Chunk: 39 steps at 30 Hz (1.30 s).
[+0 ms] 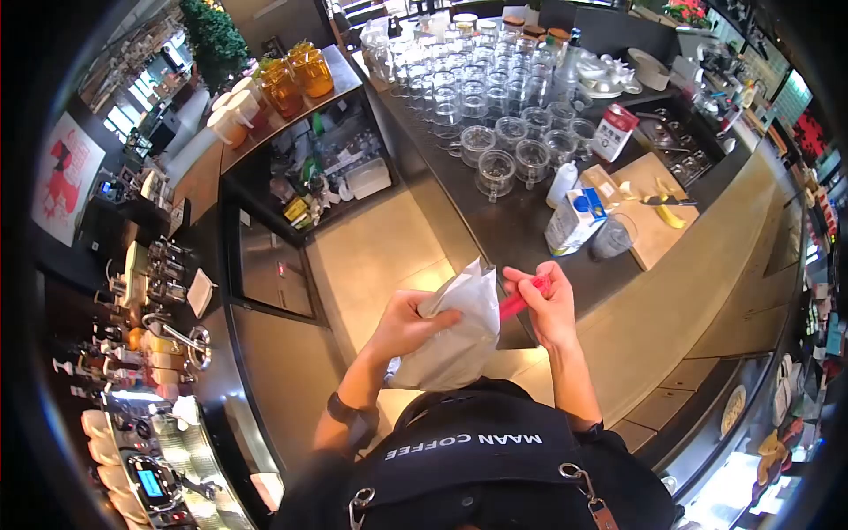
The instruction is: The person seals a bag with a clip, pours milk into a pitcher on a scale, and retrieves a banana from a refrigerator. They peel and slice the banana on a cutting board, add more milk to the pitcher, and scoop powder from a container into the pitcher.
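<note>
Here, a pale paper bag [455,331] sits upright against the person's chest, just above a black apron [477,446], over the tan floor between two counters. The left hand [408,322] is closed around the bag's side, fingers wrapped over the creased paper near its upper half. The right hand [546,305] is pinched shut on a slim red pen-like object [521,299], whose lower end meets the bag's open top edge; what the object is exactly cannot be told. A dark band [340,408] circles the left wrist.

Beyond the hands, on the dark counter [521,225], a blue-and-white carton [572,221] stands beside a clear cup [612,237], with a small white bottle [562,184] just behind. A wooden cutting board [649,234] to the right carries a knife and yellow slices. Rows of empty glass jars [495,115] fill the far end of the counter. On the left counter, orange-filled jars [296,75] stand near white jugs [234,115], and an espresso machine [159,468] shows at the lower left
</note>
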Each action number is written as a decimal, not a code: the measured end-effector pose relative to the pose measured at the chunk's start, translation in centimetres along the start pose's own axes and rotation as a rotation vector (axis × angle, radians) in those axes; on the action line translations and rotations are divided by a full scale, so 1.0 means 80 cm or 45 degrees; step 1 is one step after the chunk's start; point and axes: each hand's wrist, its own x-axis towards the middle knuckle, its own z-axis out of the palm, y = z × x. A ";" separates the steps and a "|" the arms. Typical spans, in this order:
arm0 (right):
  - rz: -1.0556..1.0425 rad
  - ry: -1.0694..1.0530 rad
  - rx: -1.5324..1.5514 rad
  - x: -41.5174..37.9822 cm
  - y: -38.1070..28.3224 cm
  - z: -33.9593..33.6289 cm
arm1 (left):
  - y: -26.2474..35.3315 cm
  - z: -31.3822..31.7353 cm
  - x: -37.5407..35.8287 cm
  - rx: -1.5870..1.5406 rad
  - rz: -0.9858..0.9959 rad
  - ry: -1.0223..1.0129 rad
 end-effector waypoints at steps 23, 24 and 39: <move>-0.580 0.232 -1.061 0.220 0.122 0.238 | -0.055 -0.205 0.164 0.736 0.483 0.419; -0.571 0.237 -1.107 0.231 0.123 0.253 | -0.047 -0.233 0.164 0.623 0.440 0.292; 0.421 -0.561 -0.213 0.372 0.181 0.441 | -0.050 -0.546 0.193 -0.042 0.390 0.154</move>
